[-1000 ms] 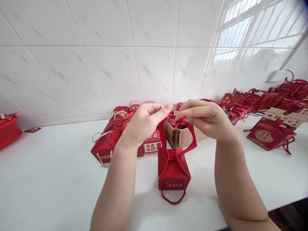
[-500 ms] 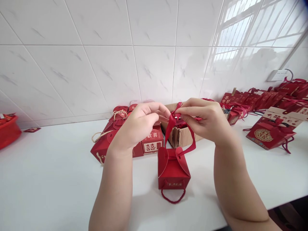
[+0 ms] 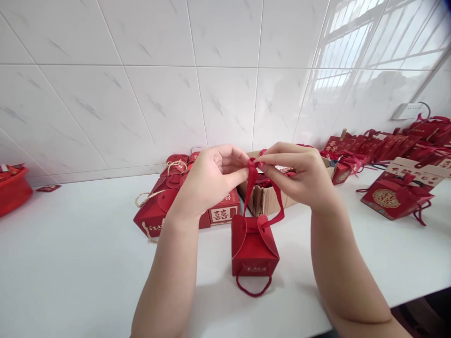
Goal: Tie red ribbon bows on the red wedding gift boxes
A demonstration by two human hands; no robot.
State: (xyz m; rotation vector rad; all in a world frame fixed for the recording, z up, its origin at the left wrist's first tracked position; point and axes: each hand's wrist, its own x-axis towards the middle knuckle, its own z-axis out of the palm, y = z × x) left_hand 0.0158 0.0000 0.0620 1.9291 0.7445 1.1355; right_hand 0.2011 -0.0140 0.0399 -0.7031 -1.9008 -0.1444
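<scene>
A small red gift box [image 3: 254,249] stands upright on the white table [image 3: 77,263], with a red cord loop hanging at its front. A red ribbon [image 3: 251,185] rises from the box's top flaps. My left hand [image 3: 211,180] and my right hand [image 3: 299,173] meet above the box, both with fingers pinched on the ribbon's upper end. The ribbon's two strands run down to the flaps.
Behind my hands sit a cluster of red gift boxes [image 3: 158,206] with rope handles and an open cardboard box [image 3: 268,197]. Several more red boxes and bags [image 3: 398,197] line the right side by the tiled wall. A red container [image 3: 12,188] stands at the far left.
My hands stayed above the box while the fingers reworked the ribbon. The left hand's fingers curled in and the ribbon strands drew closer together at the top.
</scene>
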